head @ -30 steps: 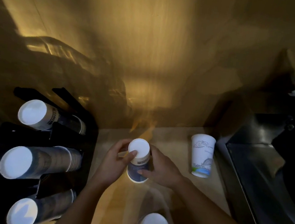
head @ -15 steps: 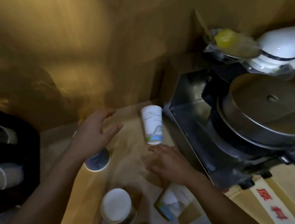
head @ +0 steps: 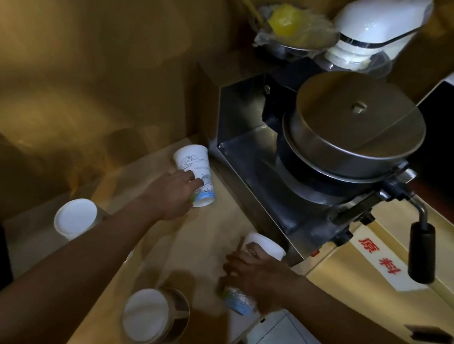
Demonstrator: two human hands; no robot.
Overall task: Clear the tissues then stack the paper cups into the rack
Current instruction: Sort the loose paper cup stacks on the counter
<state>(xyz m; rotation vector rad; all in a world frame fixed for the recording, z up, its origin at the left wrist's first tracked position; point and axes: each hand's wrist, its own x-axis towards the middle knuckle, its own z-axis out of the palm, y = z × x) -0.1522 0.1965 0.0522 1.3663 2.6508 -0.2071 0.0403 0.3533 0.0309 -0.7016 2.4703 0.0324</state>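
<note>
Left hand (head: pixel 173 193) grasping upside-down printed cup (head: pixel 195 173) on counter (head: pixel 210 242); right hand (head: pixel 256 275) clenched round 2nd cup (head: pixel 252 274), beside steel machine (head: pixel 324 156).

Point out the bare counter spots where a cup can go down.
Bare counter lies between the left hand and right hand. Crowded: the near edge with an upturned cup stack, and the strip beside the metal machine.

A white printed paper cup (head: pixel 195 173) is touched by the left hand (head: pixel 171 196), while another upside-down printed paper cup (head: pixel 249 274) is gripped by the right hand (head: pixel 259 278).
</note>
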